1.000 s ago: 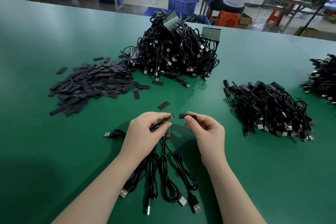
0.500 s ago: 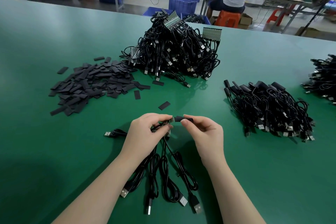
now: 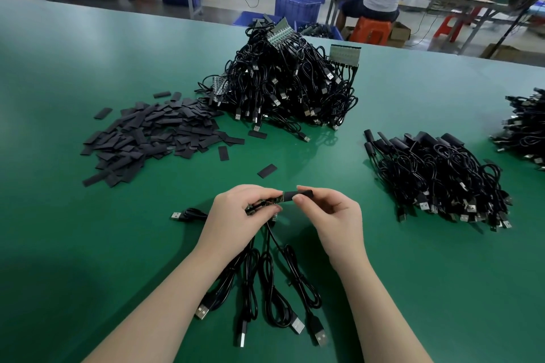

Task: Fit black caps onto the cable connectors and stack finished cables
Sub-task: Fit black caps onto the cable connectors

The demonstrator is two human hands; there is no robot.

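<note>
One black cap [image 3: 298, 195] sliding onto connector board [image 3: 272, 201], just nearer than loose caps [image 3: 153, 138]. Being pinched by right hand [image 3: 333, 215], aligning bore. Left hand [image 3: 239, 215] gripping board plus spare cables [image 3: 265, 283], steadying. Finished stack [image 3: 442, 177] waiting right of cap.

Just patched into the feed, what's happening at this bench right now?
A person is capping cables by hand. The right hand pinches a black cap and meets it with the bare connector that the left hand holds; the cap is partly on. A few more cables trail from the left hand toward the person. Loose caps lie far left, uncapped cables are heaped behind, and a finished stack sits on the right of the green table.
</note>
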